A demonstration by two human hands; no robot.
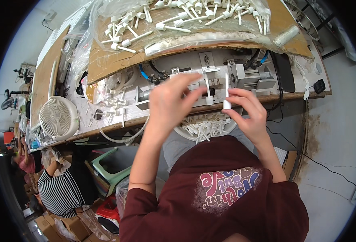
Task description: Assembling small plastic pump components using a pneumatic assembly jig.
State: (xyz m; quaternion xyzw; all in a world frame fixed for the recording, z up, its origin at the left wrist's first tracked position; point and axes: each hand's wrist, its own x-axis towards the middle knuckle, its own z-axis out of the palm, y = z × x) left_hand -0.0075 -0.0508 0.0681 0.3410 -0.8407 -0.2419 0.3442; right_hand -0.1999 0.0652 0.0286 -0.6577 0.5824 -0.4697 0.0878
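Note:
My right hand [248, 115] pinches a white capped stick [227, 94] between thumb and fingers, its thin end pointing away from me and its wider cap toward me. To its left, a second white capped stick [209, 94] is at the middle of a metal bench fixture [206, 62]. My left hand [172, 101], smeared by motion, has its thumb and fingers apart just left of that second stick; I see nothing between them. A metal cylinder clamp [252, 76] with blue tubing lies behind my right hand.
Many similar sticks lie on a plastic-covered cardboard sheet [117, 64] above the fixture. A tub of white pieces [204, 127] is below the table edge. A white fan [59, 117] stands left, a green stool [109, 169] below. A person in a striped top [63, 189] is at lower left.

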